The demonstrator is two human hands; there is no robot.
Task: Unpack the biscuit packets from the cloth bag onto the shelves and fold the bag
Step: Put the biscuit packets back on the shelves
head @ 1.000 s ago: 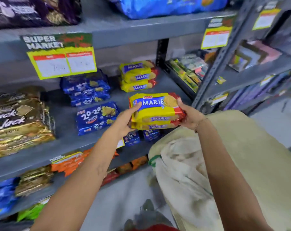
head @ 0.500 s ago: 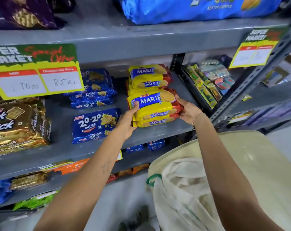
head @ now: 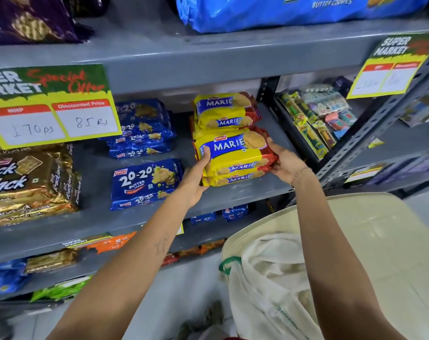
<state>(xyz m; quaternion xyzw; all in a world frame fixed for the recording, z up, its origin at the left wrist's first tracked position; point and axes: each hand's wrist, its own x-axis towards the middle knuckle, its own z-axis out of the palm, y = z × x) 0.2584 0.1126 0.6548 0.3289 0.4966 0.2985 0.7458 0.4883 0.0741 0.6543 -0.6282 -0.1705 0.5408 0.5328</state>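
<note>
A stack of yellow Marie biscuit packets (head: 235,158) rests on the grey middle shelf (head: 245,195), right in front of another Marie stack (head: 224,111). My left hand (head: 196,177) grips the stack's left end, thumb on top. On its right end my right hand (head: 285,163) holds the red side. The cream cloth bag (head: 355,246) hangs below my right forearm, its mouth open with crumpled cloth showing inside.
Blue 20-20 butter cookie packets (head: 144,182) lie left of the Marie stack, more (head: 142,128) behind them. Gold Krack Jack packets (head: 29,182) sit far left. A yellow price tag (head: 49,111) hangs from the upper shelf. A slotted upright (head: 370,126) stands right.
Both hands have carried the Marie stack forward from above the bag onto the middle shelf, against the rear Marie stack. The camera has moved closer to the shelf.
</note>
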